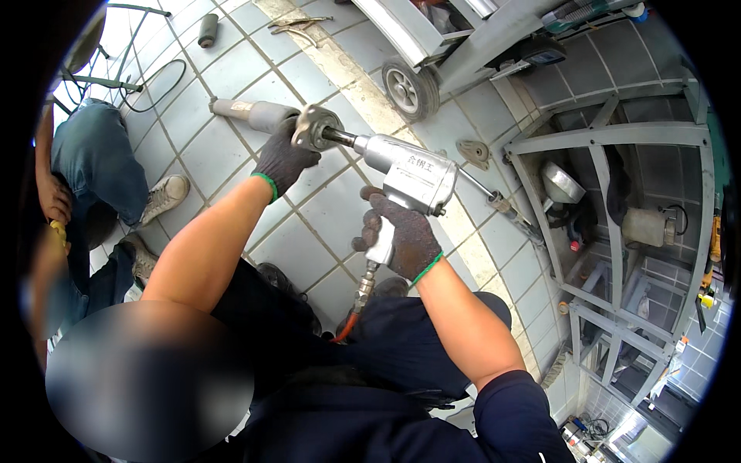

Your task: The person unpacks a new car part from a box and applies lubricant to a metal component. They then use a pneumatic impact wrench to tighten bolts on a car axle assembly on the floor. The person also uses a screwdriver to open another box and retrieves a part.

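My right hand (403,235), in a dark glove with a green cuff, is closed round the pistol grip of a silver air impact wrench (413,171). An orange air hose (347,328) joins the grip through a metal fitting. The wrench's dark socket end meets a round metal mount (316,127) on the end of a grey shock absorber (251,113). My left hand (285,160), gloved alike, wraps the shock absorber right beside that mount. The shock absorber points away to the left, above the tiled floor. My left palm is hidden.
At left crouches another person in jeans (100,154), with a bare hand (54,197) near something yellow. A wheeled cart (409,89) stands ahead. To the right is a grey metal frame (610,139). A rod-like part (517,217), a flat metal plate (473,153) and a dark cylinder (208,31) lie on the floor.
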A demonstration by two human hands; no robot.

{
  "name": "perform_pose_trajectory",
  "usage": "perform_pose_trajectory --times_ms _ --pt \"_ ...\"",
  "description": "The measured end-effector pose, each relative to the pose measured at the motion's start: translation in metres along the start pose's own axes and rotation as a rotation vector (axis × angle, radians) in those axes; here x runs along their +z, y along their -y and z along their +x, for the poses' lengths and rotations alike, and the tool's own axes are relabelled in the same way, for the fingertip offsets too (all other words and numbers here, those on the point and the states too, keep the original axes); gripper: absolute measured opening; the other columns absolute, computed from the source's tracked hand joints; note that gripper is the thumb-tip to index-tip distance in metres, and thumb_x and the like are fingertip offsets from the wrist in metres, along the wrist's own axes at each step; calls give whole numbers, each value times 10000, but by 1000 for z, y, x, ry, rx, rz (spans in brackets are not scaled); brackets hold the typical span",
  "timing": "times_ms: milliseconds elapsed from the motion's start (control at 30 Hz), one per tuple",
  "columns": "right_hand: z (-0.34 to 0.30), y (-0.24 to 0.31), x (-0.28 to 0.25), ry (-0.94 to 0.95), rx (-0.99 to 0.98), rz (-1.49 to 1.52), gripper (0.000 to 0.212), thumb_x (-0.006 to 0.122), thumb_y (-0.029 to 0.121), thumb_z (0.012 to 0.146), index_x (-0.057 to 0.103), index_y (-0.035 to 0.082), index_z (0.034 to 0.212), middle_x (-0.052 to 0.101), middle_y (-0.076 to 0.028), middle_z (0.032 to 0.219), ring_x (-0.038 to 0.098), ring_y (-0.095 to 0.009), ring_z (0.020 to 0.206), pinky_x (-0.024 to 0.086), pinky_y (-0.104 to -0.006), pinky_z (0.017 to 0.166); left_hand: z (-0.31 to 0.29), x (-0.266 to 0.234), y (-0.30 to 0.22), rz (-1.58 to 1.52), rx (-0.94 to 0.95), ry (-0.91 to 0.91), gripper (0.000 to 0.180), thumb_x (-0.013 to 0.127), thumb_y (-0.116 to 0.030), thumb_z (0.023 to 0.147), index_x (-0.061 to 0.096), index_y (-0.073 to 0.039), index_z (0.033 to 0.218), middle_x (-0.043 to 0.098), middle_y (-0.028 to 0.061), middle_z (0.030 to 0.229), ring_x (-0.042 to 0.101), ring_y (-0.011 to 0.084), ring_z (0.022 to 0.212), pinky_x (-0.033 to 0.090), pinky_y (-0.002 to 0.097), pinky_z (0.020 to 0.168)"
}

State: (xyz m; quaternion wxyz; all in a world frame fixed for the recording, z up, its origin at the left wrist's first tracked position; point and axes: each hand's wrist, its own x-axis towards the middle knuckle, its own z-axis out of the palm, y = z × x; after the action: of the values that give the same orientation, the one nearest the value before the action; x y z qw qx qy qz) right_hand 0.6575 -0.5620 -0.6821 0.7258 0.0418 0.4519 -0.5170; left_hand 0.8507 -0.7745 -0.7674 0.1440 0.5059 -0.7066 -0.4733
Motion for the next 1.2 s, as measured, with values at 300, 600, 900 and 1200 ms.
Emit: perform_pose_trajectory --times_ms 300,600,900,1200 --pt "19 -28 -45 -57 21 -103 234 719 118 1011 673 91 1238 625 -24 781 630 -201 615 627 -506 759 6 20 -5 14 -168 89 975 929 -427 786 474 66 1493 645 289 1444 634 402 1353 494 451 1147" --pt "54 -51 -105 -130 175 170 211 737 160 1019 658 78 1198 634 -10 759 606 -175 599 615 -473 783 30 79 13 529 -369 229 833 620 -651 977 565 18 1471 704 272 1403 719 426 1245 545 501 1087" --pt "92 -98 -155 -242 281 441 147 753 148 1012 650 85 1095 628 -13 723 585 -170 565 603 -412 703 59 131 26 1021 -138 359 663 533 -652 1035 776 -101 1313 797 190 1198 726 332 1227 492 551 1117" --pt "112 -92 -151 -596 316 -24 243 850 282 913 719 109 1025 664 -60 795 629 -216 606 563 -424 580 95 168 72 605 167 174 500 509 -429 1114 633 -130 1494 671 168 1457 611 410 1355 477 501 1171"
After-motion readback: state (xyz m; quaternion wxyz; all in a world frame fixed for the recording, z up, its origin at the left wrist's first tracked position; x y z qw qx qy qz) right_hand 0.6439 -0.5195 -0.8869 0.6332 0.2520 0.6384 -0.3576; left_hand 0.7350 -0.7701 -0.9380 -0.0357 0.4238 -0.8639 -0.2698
